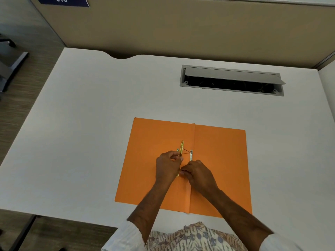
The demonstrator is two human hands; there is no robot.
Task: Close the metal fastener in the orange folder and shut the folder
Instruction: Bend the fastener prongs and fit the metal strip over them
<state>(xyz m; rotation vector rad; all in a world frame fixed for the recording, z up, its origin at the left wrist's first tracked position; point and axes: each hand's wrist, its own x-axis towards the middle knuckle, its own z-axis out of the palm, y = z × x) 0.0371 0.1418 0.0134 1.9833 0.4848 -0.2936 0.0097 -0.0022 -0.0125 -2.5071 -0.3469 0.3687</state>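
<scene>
An orange folder (219, 160) lies open and flat on the white desk (90, 124), its centre fold running away from me. Beside the fold sits the metal fastener (181, 147): a gold bar standing on edge, a thin prong crossing to a silver strip (191, 155). My left hand (167, 166) pinches the gold bar near its middle. My right hand (196, 173) grips the lower end of the fastener with its fingertips, touching the left hand. The fastener's lower half is hidden by both hands.
A grey cable hatch (232, 80) with its lid raised is set into the desk at the back right. A beige partition (181, 28) stands behind the desk. The desk's left edge drops to a wood-look floor (21, 109).
</scene>
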